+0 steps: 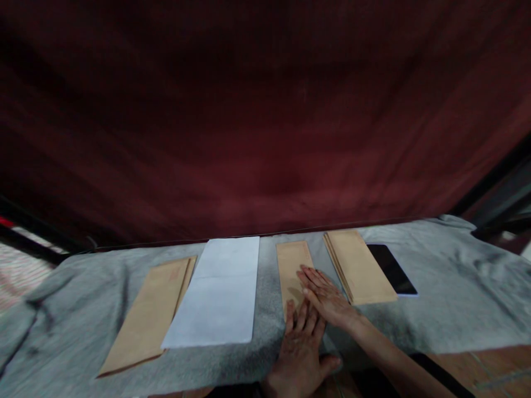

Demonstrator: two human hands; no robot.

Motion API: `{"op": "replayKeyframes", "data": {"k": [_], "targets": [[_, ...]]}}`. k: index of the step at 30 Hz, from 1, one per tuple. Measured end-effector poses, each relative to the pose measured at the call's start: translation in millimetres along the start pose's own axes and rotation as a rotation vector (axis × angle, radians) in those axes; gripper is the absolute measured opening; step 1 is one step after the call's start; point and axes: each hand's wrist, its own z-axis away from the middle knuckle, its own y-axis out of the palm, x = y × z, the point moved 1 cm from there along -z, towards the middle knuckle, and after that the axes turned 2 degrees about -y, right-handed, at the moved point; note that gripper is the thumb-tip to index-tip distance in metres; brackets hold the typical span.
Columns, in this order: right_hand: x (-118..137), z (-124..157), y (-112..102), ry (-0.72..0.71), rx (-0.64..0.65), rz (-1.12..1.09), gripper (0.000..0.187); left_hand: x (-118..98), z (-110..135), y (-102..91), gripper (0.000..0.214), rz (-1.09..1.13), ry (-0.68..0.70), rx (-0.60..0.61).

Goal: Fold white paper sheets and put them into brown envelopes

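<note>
A single brown paper envelope (290,260) lies lengthwise in front of me on the grey cloth. My left hand (299,348) rests palm down over its near end, fingers stretched forward and thumb out to the right. Across the envelope's right edge, my right hand (326,296) lies flat, its fingers reaching toward the middle. The two hands meet or slightly overlap at the fingers. Neither grips anything. Left of the envelope are white paper sheets (224,298) with a faint crease across them. Just right of my right hand sits a stack of brown envelopes (360,268).
Another pile of brown envelopes (151,312) lies at the left, partly under the white paper. A dark-screened phone or tablet (392,268) pokes out beside the right stack. Grey cloth (452,298) covers the surface. A dark red curtain (265,138) hangs behind it.
</note>
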Motion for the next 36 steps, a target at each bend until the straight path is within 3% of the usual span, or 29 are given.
{"op": "replayKeyframes", "data": {"k": [6, 11, 16, 21, 25, 29, 36], "targets": [[-3, -10, 5, 0.042, -0.042, 0.056, 0.056, -8, 1, -8.4, 0.079, -0.062, -0.022, 0.013], [-1, -20, -2, -0.039, -0.028, 0.059, 0.053, -13, 1, -11.5, 0.07, -0.1, -0.036, 0.031], [5, -56, 3, -0.138, 0.014, 0.084, 0.052, -7, -2, -0.1, 0.076, -0.174, -0.006, 0.02], [2, -100, 9, -0.087, -0.033, 0.139, 0.055, -2, -5, 6.9, 0.082, -0.174, 0.058, -0.013], [-2, -118, 8, -0.053, -0.072, 0.164, 0.055, 0, -5, 8.5, 0.089, -0.143, 0.07, -0.049], [0, -112, 9, -0.052, -0.05, 0.145, 0.056, -4, -4, 3.2, 0.086, -0.125, 0.048, -0.007], [13, -69, 1, -0.107, 0.11, -0.002, 0.058, -11, 1, -2.8, 0.077, -0.149, -0.018, 0.002]]}}
